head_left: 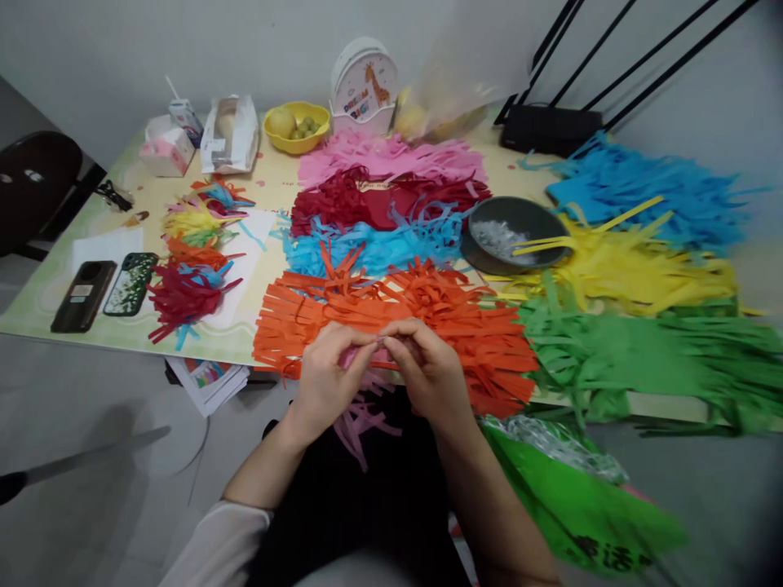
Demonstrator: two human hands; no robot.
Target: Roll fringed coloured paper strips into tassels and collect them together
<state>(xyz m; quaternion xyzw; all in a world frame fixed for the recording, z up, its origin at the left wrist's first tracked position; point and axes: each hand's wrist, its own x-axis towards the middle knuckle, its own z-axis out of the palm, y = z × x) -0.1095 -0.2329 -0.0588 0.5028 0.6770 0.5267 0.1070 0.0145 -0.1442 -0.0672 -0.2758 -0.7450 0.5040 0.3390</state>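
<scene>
At the table's front edge, my left hand (327, 375) and my right hand (434, 375) meet at the fingertips, both closed in a pinch. Pink fringed strips (360, 428) hang below my left hand, their upper end inside its fingers. What the right fingertips pinch is too small to make out. Just behind the hands lies a pile of orange fringed strips (391, 306). Beyond it are rows of blue fringe (373, 249), dark red fringe (333, 200) and pink fringe (391, 156).
A dark bowl (517, 208) of small clear pieces stands right of centre. Yellow (661, 273), green (648, 350) and blue fringe piles (661, 191) fill the right side. Multicoloured tassels (189, 297) and two phones (84, 295) lie left. A yellow fruit bowl (298, 147) sits behind.
</scene>
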